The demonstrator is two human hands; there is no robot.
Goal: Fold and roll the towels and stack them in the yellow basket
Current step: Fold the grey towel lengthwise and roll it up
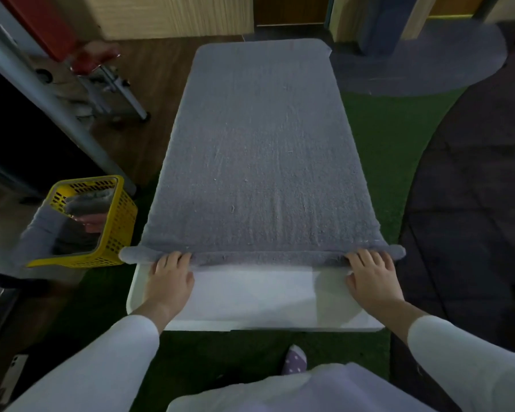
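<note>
Fingers (173, 260) press the rolled near edge of a towel (259, 150) stretching lengthwise away.

A dim room. A white table (250, 295) stands on green turf-like matting (384, 138). Dark wooden floor (149, 72) lies far left, a rounded grey rug (428, 63) far right, dark tiles (473, 203) to the right. A pale wood-panelled wall (167, 16) runs along the far side.

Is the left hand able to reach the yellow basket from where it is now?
Probably yes: the basket stands just left of the left hand, with nothing between them.
</note>
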